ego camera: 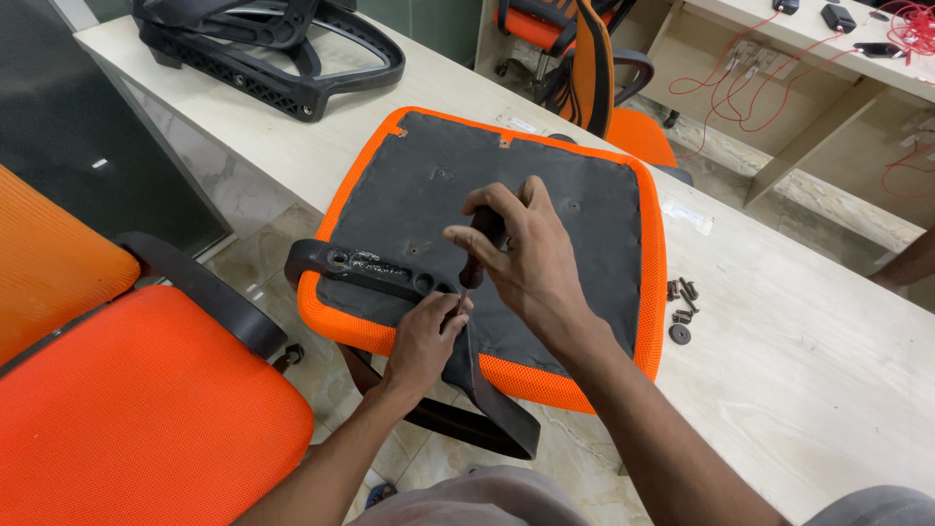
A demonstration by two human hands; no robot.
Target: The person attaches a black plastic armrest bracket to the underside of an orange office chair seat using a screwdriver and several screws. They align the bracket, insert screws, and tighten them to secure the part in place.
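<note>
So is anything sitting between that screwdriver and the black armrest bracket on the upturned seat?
Nothing visible does. The right hand grips the screwdriver upright, its tip down at the armrest bracket. The left hand steadies the shaft right at that spot, its fingers beside the tip. The loose bolts lie off on the table.

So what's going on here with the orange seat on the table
A person is working on an upturned orange chair seat lying on a pale table. The right hand grips a screwdriver, tip down at a black armrest bracket on the seat's edge. The left hand steadies the bracket from below. Loose bolts and a washer lie beside the seat.
</note>
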